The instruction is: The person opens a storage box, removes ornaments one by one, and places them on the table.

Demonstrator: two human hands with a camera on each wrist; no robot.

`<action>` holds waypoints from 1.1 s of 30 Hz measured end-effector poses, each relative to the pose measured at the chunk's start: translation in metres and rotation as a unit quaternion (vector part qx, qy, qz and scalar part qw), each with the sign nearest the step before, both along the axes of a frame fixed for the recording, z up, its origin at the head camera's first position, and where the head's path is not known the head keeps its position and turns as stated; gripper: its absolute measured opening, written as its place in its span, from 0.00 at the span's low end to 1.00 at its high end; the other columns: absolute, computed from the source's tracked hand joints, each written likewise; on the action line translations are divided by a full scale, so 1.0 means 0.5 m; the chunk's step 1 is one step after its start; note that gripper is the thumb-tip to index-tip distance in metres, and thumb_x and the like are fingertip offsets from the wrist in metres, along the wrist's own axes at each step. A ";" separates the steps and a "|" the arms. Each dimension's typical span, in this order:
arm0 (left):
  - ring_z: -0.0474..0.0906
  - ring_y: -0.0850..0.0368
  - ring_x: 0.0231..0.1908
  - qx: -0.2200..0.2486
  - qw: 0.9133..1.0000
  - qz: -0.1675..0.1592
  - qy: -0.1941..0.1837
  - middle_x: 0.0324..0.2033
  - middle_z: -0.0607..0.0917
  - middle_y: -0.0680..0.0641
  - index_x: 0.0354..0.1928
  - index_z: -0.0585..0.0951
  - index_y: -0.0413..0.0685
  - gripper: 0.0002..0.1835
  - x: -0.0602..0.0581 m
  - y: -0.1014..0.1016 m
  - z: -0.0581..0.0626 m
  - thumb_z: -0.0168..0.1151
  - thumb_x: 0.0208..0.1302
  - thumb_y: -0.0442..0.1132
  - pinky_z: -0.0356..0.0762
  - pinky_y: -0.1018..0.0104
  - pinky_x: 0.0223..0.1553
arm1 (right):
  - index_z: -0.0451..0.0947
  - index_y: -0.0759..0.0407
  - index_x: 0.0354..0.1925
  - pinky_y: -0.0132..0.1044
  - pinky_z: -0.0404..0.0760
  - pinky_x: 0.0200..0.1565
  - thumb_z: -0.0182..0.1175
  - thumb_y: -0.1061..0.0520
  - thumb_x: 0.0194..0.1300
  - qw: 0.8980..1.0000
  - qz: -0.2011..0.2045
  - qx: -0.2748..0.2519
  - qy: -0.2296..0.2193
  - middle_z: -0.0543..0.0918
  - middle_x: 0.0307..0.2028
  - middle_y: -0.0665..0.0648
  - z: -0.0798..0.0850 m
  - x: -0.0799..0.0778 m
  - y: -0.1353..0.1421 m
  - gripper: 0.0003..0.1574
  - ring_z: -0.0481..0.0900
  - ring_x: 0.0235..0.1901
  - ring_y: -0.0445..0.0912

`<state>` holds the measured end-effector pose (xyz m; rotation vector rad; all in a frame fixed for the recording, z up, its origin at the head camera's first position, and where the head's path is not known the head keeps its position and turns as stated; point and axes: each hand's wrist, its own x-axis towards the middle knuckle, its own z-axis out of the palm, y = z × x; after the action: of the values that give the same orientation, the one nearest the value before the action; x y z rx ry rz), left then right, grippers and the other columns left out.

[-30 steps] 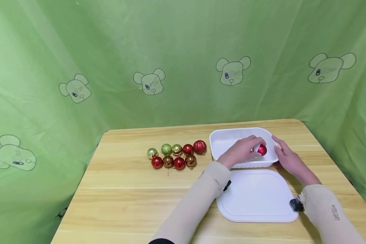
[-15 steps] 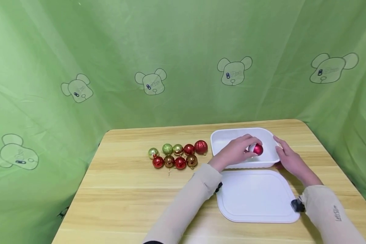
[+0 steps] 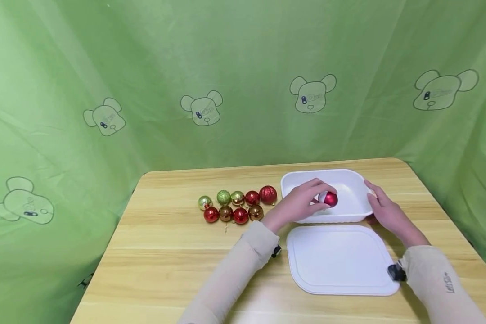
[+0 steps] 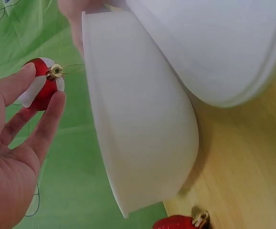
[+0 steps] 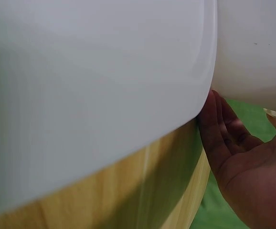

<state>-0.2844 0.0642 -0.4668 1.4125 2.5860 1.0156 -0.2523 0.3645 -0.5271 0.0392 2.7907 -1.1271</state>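
Observation:
In the head view, my left hand (image 3: 293, 207) pinches a red-and-white Christmas bauble (image 3: 331, 200) over the white plastic box (image 3: 328, 219). The left wrist view shows thumb and fingers around that bauble (image 4: 43, 95), its gold cap and string loop pointing toward the box wall (image 4: 138, 109). My right hand (image 3: 390, 218) grips the right end of the box, thumb at the rim. Seen from the right wrist, the fingers of this hand (image 5: 252, 176) lie against the box's outer side (image 5: 252, 57), close by the lid's edge.
Two rows of red, brown and green baubles (image 3: 240, 215) lie on the wooden table (image 3: 166, 261) left of the box. A white lid (image 3: 342, 261) lies flat in front of the box. A green curtain (image 3: 251, 135) hangs behind the table.
My left hand has moved left over the box, carrying the bauble from near the right end toward its middle. The right hand keeps its grip on the box end.

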 end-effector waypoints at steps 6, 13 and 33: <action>0.79 0.60 0.56 0.005 1.000 -0.001 -0.010 0.57 0.79 0.50 0.65 0.78 0.51 0.22 0.005 -0.027 -0.001 0.67 0.71 0.39 0.75 0.90 0.51 | 0.31 0.42 0.84 0.52 0.80 0.45 0.27 0.38 0.84 1.000 0.001 -0.002 -0.007 0.77 0.56 0.82 0.001 0.001 -0.005 0.39 0.85 0.31 0.50; 0.79 0.60 0.56 0.008 1.000 0.014 0.013 0.57 0.79 0.53 0.63 0.78 0.55 0.20 0.011 -0.073 0.007 0.66 0.72 0.41 0.74 0.86 0.55 | 0.32 0.44 0.84 0.55 0.81 0.45 0.27 0.38 0.84 1.000 0.002 0.005 0.001 0.81 0.50 0.79 0.002 0.001 -0.003 0.39 0.85 0.30 0.49; 0.81 0.59 0.52 0.018 0.993 0.118 0.014 0.59 0.80 0.52 0.63 0.79 0.58 0.20 0.033 -0.303 0.005 0.67 0.71 0.42 0.85 0.63 0.55 | 0.31 0.42 0.84 0.59 0.79 0.47 0.27 0.37 0.84 1.000 0.001 0.002 -0.006 0.81 0.50 0.78 -0.002 -0.003 0.002 0.39 0.85 0.30 0.48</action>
<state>-0.2679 -0.0873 -0.4643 1.1547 2.8202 1.0783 -0.2537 0.3657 -0.5279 0.0444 2.7820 -1.1162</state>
